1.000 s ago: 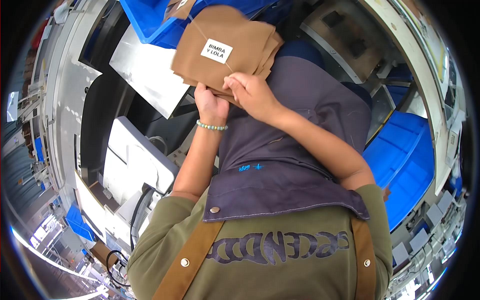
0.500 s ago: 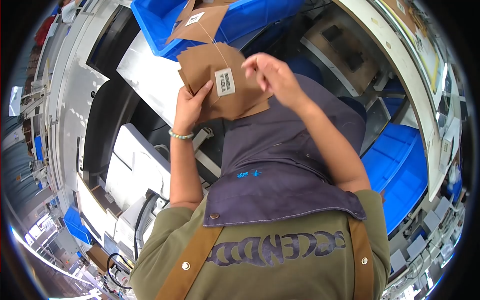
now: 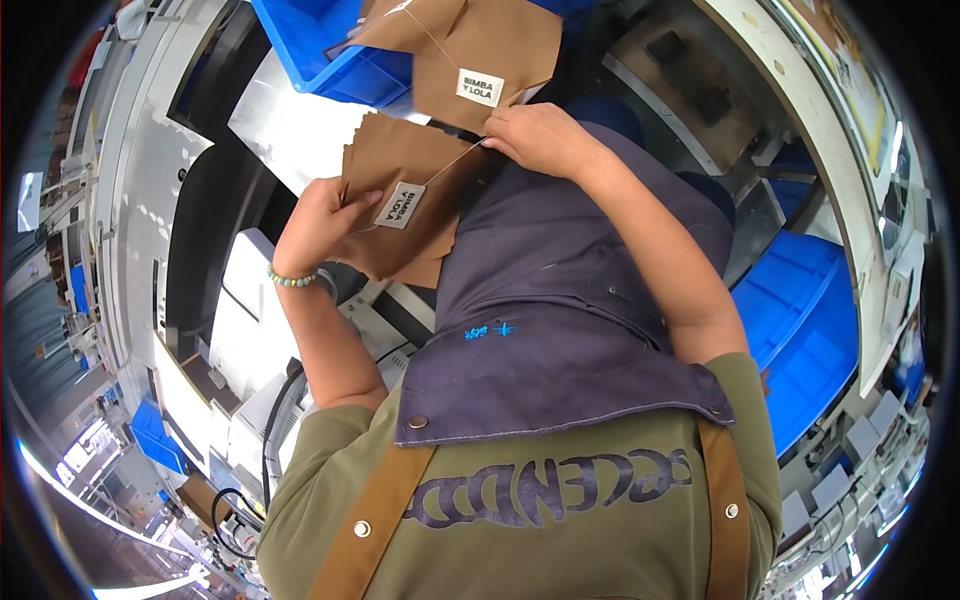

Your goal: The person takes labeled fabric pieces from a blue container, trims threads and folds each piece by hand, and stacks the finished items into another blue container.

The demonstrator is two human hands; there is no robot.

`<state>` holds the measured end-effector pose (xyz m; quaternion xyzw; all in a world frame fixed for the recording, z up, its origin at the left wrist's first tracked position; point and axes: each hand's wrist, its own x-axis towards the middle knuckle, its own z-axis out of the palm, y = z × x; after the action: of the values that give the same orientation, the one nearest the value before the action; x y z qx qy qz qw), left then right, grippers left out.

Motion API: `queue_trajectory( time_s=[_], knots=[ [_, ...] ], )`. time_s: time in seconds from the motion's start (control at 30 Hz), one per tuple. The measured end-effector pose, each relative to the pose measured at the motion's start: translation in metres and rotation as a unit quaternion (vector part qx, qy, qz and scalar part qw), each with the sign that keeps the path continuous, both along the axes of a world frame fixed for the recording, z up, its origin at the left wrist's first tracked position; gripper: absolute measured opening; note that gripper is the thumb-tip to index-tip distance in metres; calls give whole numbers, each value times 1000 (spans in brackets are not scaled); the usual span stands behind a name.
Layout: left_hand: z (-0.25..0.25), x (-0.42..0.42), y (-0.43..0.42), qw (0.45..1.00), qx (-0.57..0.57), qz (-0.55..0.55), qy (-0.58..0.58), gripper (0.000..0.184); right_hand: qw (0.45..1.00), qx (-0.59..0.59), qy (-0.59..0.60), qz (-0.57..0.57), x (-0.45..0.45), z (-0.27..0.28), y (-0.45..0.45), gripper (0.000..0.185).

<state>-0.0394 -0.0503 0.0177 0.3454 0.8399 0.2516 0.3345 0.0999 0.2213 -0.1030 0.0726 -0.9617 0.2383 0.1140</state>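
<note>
A stack of brown fabric pieces (image 3: 410, 160) is gripped at its left edge by my left hand (image 3: 318, 228), with the thumb on top near a white "BIMBA Y LOLA" label (image 3: 400, 205). My right hand (image 3: 540, 138) pinches a thin thread (image 3: 462, 158) that runs from this label. Just beyond that hand hangs another brown piece (image 3: 510, 45) with its own white label (image 3: 480, 87). A further thread links it to a brown piece (image 3: 405, 25) at the top, over the blue bin.
A blue bin (image 3: 290, 50) is at the top, beside a shiny metal plate (image 3: 265, 115). Blue bins (image 3: 800, 330) lie at the right. A white machine (image 3: 250, 300) stands left of my left forearm. My lap has a dark apron (image 3: 560, 240).
My left hand has moved left and down with the stack. My right hand has closed on the thread, and the linked labelled piece has come down from the bin, toward the right.
</note>
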Motion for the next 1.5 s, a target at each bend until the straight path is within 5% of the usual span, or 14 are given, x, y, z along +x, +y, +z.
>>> queue_trajectory(
  time_s=[0.27,0.43,0.5,0.7,0.87,0.97,1.03,1.2,1.3,1.5],
  knots=[
    [-28,2,6,997,17,66,37,29,978,-35,64,-195,8,0,6,27],
    [-67,10,11,969,119,215,1,30,895,-352,99,-256,19,35,-10,25],
    [-88,17,22,928,158,322,-97,28,841,-484,77,-229,25,49,-36,24],
    [-120,70,53,671,422,451,-410,31,877,-466,54,-102,38,31,-101,25],
    [-89,92,68,586,542,419,-434,47,896,-434,25,-96,36,20,-101,26],
    [-93,90,79,770,431,427,-199,39,899,-437,-32,-19,32,24,-88,26],
    [-97,76,71,787,412,416,-192,32,872,-479,-94,41,31,36,-66,27],
    [-64,40,43,933,304,172,-84,21,798,-600,31,-47,12,59,-23,36],
    [-37,42,43,973,214,79,-42,20,787,-616,36,-9,-3,51,-37,37],
    [-20,36,39,992,94,5,84,19,901,-402,-159,-30,8,31,-35,35]
  ],
)
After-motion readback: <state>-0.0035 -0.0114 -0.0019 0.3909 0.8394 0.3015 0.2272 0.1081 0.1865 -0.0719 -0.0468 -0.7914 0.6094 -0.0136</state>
